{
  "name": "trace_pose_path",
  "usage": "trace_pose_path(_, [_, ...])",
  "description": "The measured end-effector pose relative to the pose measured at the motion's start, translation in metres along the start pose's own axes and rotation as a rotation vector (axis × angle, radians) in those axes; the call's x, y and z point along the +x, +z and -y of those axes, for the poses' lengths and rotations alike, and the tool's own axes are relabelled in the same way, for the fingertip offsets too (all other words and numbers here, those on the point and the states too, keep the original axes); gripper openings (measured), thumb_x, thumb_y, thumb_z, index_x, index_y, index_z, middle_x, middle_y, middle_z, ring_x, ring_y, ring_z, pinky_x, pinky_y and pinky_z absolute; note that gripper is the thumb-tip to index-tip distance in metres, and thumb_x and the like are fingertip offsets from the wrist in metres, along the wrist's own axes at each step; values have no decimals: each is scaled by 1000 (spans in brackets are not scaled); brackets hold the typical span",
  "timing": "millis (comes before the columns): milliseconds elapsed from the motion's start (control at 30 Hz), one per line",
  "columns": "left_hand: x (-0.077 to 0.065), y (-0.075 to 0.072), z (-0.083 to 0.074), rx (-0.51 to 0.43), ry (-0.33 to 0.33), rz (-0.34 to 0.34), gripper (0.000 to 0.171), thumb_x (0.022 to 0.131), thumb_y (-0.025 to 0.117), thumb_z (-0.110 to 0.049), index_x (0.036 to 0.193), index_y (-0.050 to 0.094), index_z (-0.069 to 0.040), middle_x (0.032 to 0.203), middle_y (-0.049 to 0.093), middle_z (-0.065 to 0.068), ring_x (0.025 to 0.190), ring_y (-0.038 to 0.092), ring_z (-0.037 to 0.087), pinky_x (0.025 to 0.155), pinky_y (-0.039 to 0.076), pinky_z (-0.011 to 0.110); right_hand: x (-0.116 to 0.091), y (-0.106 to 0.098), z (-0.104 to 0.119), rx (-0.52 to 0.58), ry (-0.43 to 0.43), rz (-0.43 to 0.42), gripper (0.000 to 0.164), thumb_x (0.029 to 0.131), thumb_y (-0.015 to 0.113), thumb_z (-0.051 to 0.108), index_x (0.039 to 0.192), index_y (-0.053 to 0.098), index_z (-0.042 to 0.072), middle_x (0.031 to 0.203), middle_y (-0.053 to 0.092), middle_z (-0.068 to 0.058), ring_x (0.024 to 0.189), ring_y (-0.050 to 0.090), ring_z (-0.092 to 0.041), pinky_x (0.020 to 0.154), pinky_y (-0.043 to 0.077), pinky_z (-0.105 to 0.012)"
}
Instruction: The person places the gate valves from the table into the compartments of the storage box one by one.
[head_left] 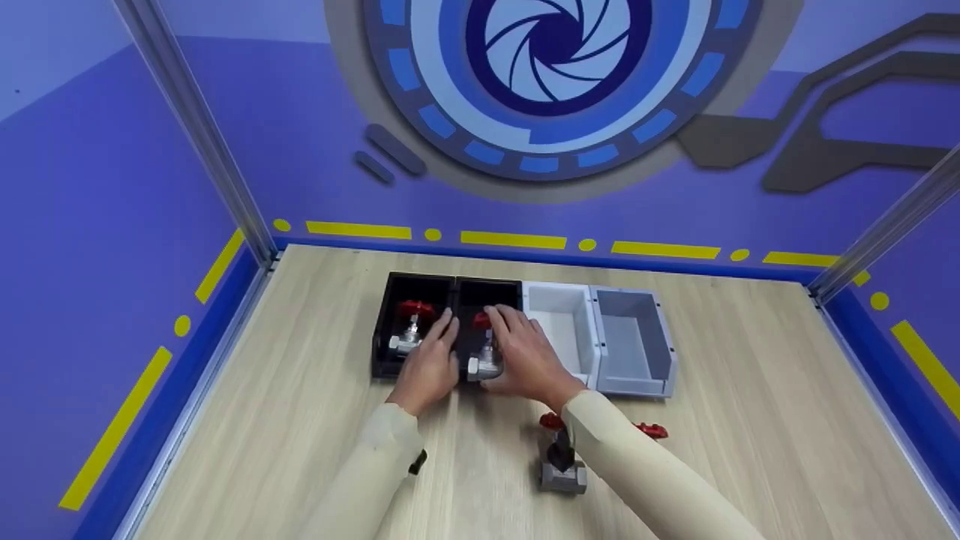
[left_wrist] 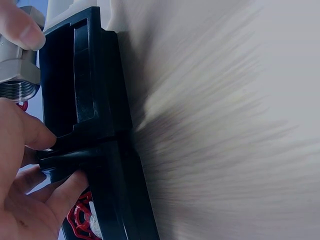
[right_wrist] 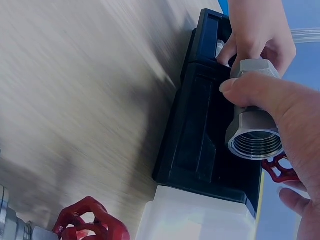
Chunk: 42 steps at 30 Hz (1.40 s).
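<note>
Right hand [head_left: 531, 360] pinches steel valve [head_left: 486, 366] over right black bin [head_left: 487, 292], near edge; left hand [head_left: 430, 371] pinches adjoining black rims [head_left: 456, 290]. Wood tabletop [head_left: 757, 375] extends left and right of bins.

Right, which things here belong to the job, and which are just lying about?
Belongs to the job:
right hand
held valve
left hand
black bins
valve in bin
probably table valves, white bin, grey bin

Just surroundings, nothing plainly stray:
printed wall
metal posts
</note>
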<state>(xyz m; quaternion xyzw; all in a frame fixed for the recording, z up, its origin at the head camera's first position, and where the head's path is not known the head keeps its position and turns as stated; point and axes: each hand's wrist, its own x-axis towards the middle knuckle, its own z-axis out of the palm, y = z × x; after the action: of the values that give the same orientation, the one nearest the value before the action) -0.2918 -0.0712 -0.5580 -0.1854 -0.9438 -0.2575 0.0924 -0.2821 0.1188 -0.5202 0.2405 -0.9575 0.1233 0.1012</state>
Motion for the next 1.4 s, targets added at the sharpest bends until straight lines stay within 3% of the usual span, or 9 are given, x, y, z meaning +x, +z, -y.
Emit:
trace_pose_path(667, [-1,1,2,-11,10,-6,58,87,60,-5,143,45,0,154,37,14,46,40,11,51,42,28,9,2,-6,-5,21,-13,115,54,90,47,145,35,4,142,44,-16,129,46,-32,106,40,-49])
trace_pose_path(767, [-1,1,1,-6,15,-15,58,87,59,-6,143,45,0,153,38,14,48,46,14,53,46,30,10,2,-6,15,28,-28,115,52,92,45,144,36,4,140,45,-16,128,46,-32,105,40,-50])
trace_pose_path(867, [-1,1,1,0,14,-17,58,86,58,-7,143,45,0,153,39,14,60,58,21,60,51,34,11,1,-6,12,44,-21,115,53,91,46,144,36,5,141,45,-15,128,46,-32,105,40,-49])
trace_pose_path(967, [-1,0,1,-1,4,-7,59,86,57,-7,144,44,-2,154,38,13,68,62,24,64,52,37,12,0,-6,4,49,-11,116,53,91,48,145,35,6,141,45,-15,129,46,-31,106,40,-48])
trace_pose_path(1167, [-1,-1,1,7,-15,23,60,87,57,-7,145,43,-4,156,35,11,53,50,15,59,50,33,15,-2,-5,8,45,8,116,54,91,47,147,34,5,142,44,-16,130,46,-31,107,39,-49])
trace_pose_path(1400, [0,-1,0,3,-28,41,60,88,58,-8,146,42,-4,156,34,10,51,47,14,59,49,33,18,-2,-4,-3,58,35,115,57,90,46,148,32,6,145,42,-14,132,45,-31,107,38,-53])
